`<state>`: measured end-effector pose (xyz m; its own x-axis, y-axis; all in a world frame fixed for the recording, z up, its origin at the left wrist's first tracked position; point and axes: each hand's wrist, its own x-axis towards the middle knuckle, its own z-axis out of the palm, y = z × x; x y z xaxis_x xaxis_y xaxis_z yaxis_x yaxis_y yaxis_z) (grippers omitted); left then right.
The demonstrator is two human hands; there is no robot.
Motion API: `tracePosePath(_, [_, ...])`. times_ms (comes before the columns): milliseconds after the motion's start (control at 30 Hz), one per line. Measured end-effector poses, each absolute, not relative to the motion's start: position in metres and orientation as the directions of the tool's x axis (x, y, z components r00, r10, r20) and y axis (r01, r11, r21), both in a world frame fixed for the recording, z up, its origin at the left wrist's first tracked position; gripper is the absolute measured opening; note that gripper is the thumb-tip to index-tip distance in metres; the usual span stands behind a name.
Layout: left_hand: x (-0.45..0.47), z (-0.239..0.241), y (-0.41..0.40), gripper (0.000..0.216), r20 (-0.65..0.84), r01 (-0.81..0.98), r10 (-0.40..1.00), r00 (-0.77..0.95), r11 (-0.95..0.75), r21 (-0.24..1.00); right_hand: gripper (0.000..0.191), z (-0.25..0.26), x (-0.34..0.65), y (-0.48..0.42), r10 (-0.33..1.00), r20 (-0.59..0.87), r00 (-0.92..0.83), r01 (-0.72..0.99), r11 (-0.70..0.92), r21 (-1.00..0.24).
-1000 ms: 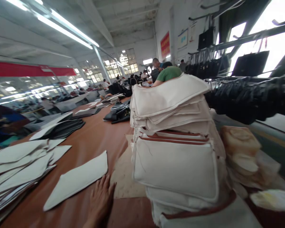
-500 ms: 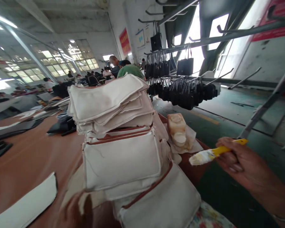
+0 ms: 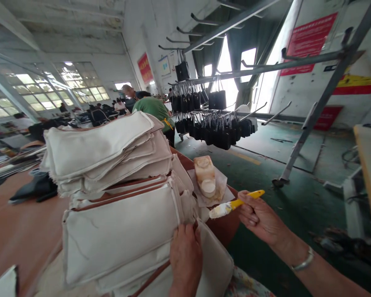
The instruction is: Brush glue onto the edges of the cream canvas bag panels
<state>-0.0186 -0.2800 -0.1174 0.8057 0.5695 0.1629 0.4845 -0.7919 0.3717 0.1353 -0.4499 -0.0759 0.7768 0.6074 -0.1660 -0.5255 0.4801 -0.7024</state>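
A tall stack of cream canvas pouches with brown trim stands on the brown table. My left hand rests on the right end of a lower pouch in the stack, fingers pressed against the fabric. My right hand is closed round a yellow-handled brush whose bristles are coated in pale glue. The brush tip points left toward a glue-crusted jar on a sheet of paper at the table's right edge.
A metal rack with hanging black bags stands over the green floor to the right. A person in a green shirt and others work farther along the table. Dark material pieces lie at the left.
The view has swung right, away from the flat white panels. My left hand has come up from the table onto the pouch stack. My right hand with the brush has moved in toward the jar.
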Motion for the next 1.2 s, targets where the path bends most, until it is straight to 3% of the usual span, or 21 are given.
tracePosePath(233, [-0.020, -0.114, -0.270, 0.022, 0.059, 0.345, 0.497, 0.866, -0.679, 0.649, 0.037, -0.068, 0.149, -0.443, 0.584, -0.072, 0.808, -0.272, 0.262, -0.926])
tracePosePath(400, [-0.029, -0.112, -0.274, 0.023, 0.054, 0.213, 0.465, 0.884, -0.502, 0.838, 0.034, -0.060, 0.149, -0.426, 0.646, 0.072, 0.760, 0.048, 0.054, -0.997])
tracePosePath(533, [-0.033, -0.114, -0.278, 0.021, 0.111, 0.122, 0.421, 0.900, -0.488, 0.864, 0.033, -0.066, 0.153, -0.412, 0.660, 0.221, 0.719, 0.335, -0.051, -0.941])
tracePosePath(700, [-0.037, -0.120, -0.282, 0.017, 0.206, 0.039, 0.419, 0.885, -0.506, 0.861, 0.031, -0.066, 0.158, -0.413, 0.577, 0.264, 0.773, 0.370, -0.073, -0.926])
tracePosePath(833, [-0.041, -0.133, -0.286, 0.012, 0.313, -0.009, 0.377, 0.872, -0.627, 0.779, 0.035, -0.062, 0.154, -0.421, 0.654, 0.259, 0.711, 0.402, -0.075, -0.913])
tracePosePath(1067, [-0.047, -0.144, -0.295, 0.013, 0.648, -0.178, 0.120, 0.752, -0.910, 0.375, 0.027, -0.050, 0.166, -0.425, 0.605, 0.336, 0.722, 0.479, -0.086, -0.874])
tracePosePath(1200, [-0.049, -0.134, -0.296, 0.016, 0.693, -0.235, -0.010, 0.721, -0.944, 0.230, 0.024, -0.038, 0.156, -0.421, 0.762, 0.299, 0.574, 0.493, -0.031, -0.869])
